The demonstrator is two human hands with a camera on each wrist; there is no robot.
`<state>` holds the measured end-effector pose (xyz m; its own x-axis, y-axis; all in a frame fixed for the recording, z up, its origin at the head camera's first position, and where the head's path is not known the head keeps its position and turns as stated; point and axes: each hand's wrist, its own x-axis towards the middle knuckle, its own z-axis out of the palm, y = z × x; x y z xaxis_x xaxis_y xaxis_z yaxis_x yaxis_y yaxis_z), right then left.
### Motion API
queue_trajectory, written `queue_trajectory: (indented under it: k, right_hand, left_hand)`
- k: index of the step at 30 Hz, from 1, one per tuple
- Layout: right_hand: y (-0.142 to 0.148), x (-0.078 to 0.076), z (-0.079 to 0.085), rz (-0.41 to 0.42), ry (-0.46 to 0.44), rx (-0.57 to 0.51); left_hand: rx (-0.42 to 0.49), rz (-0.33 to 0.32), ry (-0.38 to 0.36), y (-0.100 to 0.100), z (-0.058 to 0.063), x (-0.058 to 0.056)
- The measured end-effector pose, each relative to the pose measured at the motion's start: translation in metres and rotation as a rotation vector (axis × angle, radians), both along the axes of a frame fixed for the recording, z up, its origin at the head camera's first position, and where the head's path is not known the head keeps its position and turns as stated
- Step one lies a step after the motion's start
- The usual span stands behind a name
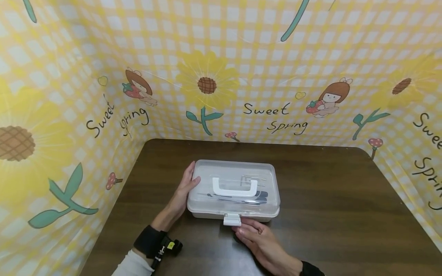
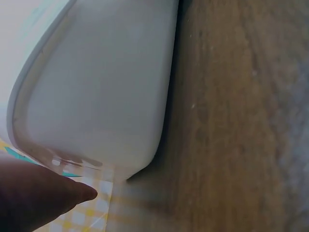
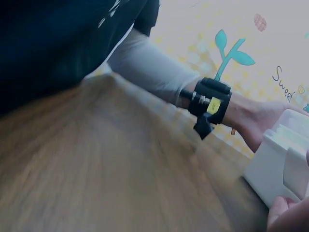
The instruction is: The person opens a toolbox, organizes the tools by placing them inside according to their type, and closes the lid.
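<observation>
A plastic storage box (image 1: 224,168) with a clear lid stands on the table. Its white carry handle (image 1: 235,193) lies folded on top. Through the lid show dark-handled tools (image 1: 261,197) and thin metal pieces (image 1: 253,179), too blurred to name. My left hand (image 1: 181,191) rests along the box's left side, its thumb over the lid's edge. One straight finger (image 2: 53,193) shows near the box wall in the left wrist view. At the front, my right hand (image 1: 264,243) holds the white latch (image 1: 232,219) at its lower right corner with the fingertips. The latch sticks outward.
The dark wooden table (image 1: 331,199) has rounded far corners. Yellow checked cloth (image 1: 221,34) with printed flowers rises behind it and at both sides. A black wrist strap with a small camera (image 1: 174,247) sits on the left forearm, close above the table.
</observation>
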<state>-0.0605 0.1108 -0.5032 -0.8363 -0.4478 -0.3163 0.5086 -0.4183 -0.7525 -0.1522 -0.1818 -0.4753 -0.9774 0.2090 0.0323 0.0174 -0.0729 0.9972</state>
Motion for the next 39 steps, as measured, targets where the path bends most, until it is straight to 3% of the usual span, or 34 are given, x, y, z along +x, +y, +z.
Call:
queue_trajectory:
  k: [8, 15, 25, 39]
  right_hand:
    - [-0.012, 0.002, 0.006, -0.083, -0.078, -0.057]
    - [-0.022, 0.003, 0.012, -0.151, -0.191, -0.075]
    - [-0.030, -0.002, 0.025, -0.203, -0.238, 0.022]
    - [-0.031, -0.005, 0.031, -0.226, -0.257, -0.010]
  left_hand:
    - [-0.014, -0.026, 0.029, 0.001, -0.002, -0.002]
    - [0.034, -0.034, 0.044, 0.003, -0.004, -0.002]
    - [0.034, -0.035, 0.047, 0.003, -0.002, -0.001]
    - [0.024, -0.032, 0.032, 0.003, -0.002, -0.002]
